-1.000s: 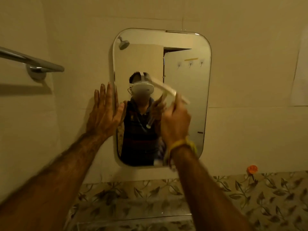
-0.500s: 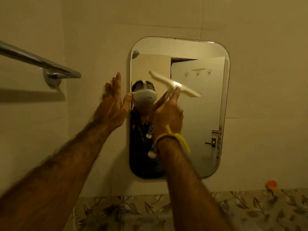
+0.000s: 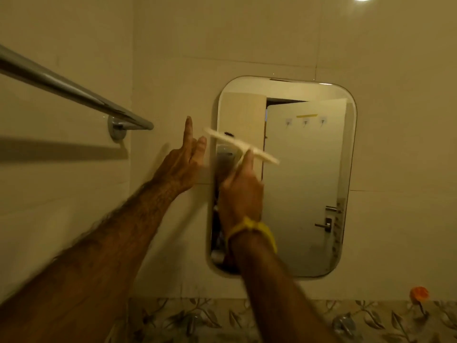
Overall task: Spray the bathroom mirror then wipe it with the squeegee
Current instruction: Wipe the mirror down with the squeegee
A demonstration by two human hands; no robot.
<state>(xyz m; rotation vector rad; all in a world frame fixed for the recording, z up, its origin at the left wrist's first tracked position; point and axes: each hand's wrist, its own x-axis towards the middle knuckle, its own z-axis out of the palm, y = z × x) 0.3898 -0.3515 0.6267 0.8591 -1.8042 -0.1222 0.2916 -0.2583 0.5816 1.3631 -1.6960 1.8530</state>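
A: What's in front of me, biggest first?

B: The tiled wall [image 3: 272, 33], then the mirror [image 3: 309, 181] set into it, and a towel rail [image 3: 74, 92] off to the left.

A: And my hands?

B: My right hand [image 3: 241, 191] has its grip closed round the handle of the squeegee [image 3: 241, 146]. The blade lies tilted across the mirror's upper left part, its left end past the mirror's edge. My left hand [image 3: 181, 164] holds nothing, fingers spread, beside the mirror's left edge; I can't tell if it touches the wall.

A: How far along?

B: No spray bottle in view, so I judge spraying done. Wiping looks underway. I can't make out droplets or streaks, so I can't tell how much glass is left.
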